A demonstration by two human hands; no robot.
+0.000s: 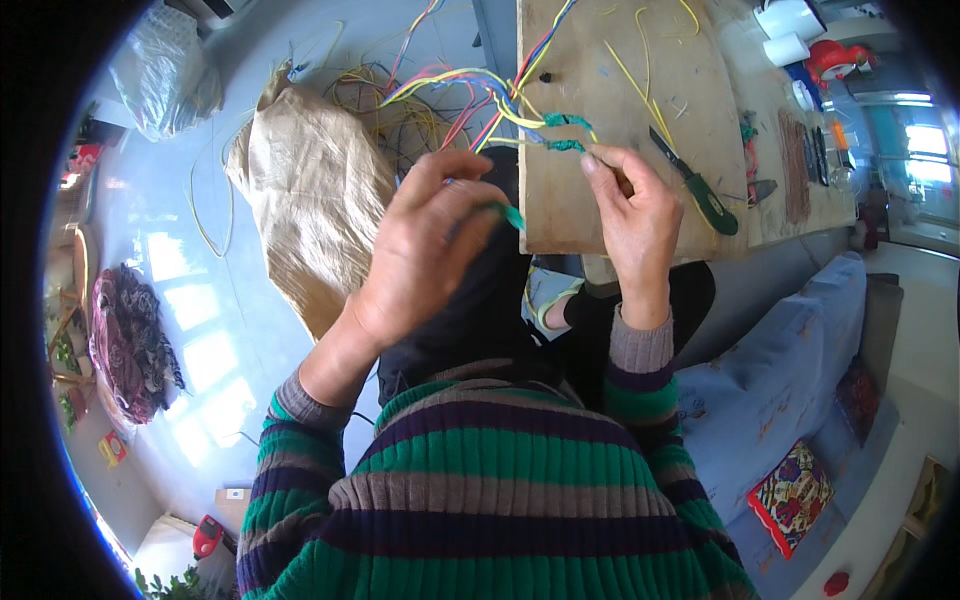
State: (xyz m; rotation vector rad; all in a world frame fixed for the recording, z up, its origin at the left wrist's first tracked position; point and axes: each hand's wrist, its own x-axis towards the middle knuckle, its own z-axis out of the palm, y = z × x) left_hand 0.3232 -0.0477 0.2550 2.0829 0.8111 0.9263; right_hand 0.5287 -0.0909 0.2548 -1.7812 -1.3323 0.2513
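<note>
A bundle of thin yellow, red and blue electrical wires (490,82) crosses the left edge of the wooden board. Two of its branches are wrapped in green tape (566,146). My right hand (640,215) is closed, thumb and forefinger pinching the end of the lower wrapped branch. My left hand (425,240) is curled beside the board's edge, a little blurred by motion. A short strip of green tape (512,216) sticks out from its fingers; the rest of the strip is hidden by the hand.
On the wooden board (700,60) lie a green-handled knife (705,195), blade pointing away, and loose yellow wires (650,100). A brown sack (310,190) and tangled wires lie on the left. At the right are a blue-covered sofa (770,370) and white tape rolls (787,50).
</note>
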